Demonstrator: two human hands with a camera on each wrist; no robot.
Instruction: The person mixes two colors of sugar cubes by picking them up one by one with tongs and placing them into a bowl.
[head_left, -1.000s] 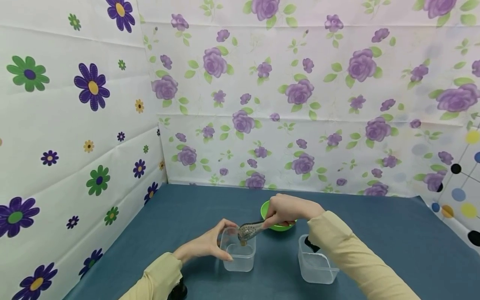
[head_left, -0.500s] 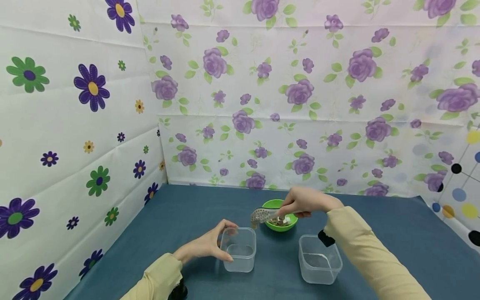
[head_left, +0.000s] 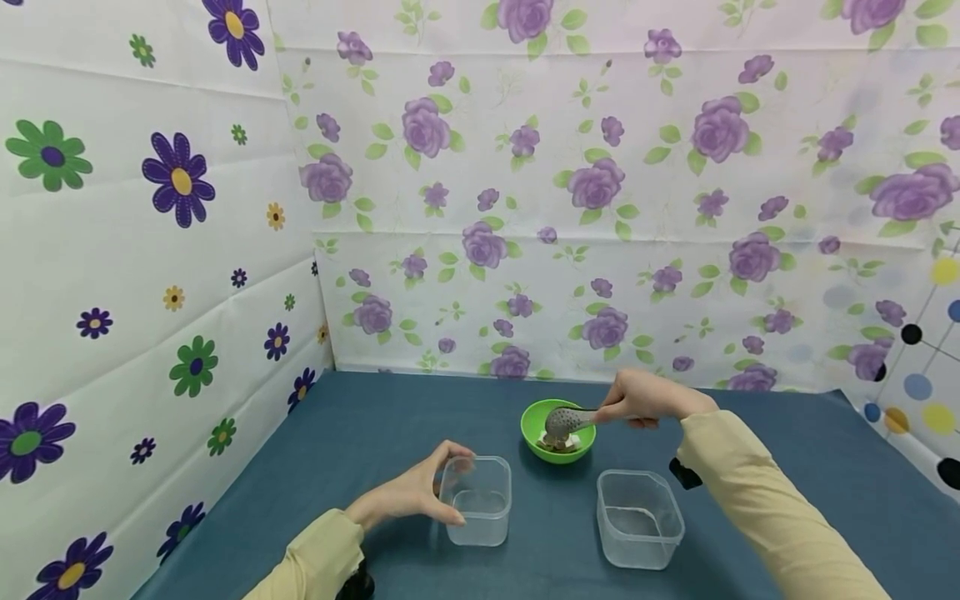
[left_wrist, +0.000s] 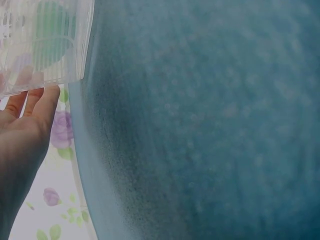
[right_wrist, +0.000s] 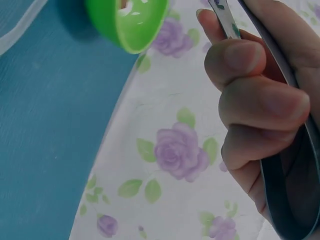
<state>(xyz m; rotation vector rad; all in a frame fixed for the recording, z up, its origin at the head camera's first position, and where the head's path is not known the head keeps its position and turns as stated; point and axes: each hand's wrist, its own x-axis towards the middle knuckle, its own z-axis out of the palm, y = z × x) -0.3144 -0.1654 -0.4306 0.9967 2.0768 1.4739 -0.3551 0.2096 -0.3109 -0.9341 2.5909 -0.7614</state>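
In the head view my left hand holds a clear plastic container by its left side, thumb in front and fingers behind. The left wrist view shows fingertips against the ribbed wall of this container. My right hand grips metal tongs, whose perforated spoon-shaped end is over and within the rim of a green bowl. Brown and white pieces lie in the bowl; the tongs partly hide them. In the right wrist view the curled fingers wrap the tongs' handle.
A second clear container stands to the right, untouched. Blue cloth covers the table. Flowered sheets rise behind it and at the left.
My right hand has moved the tongs right, from over the left container to the green bowl. A brownish piece seen at their tip earlier is no longer distinguishable there. My left hand stays put.
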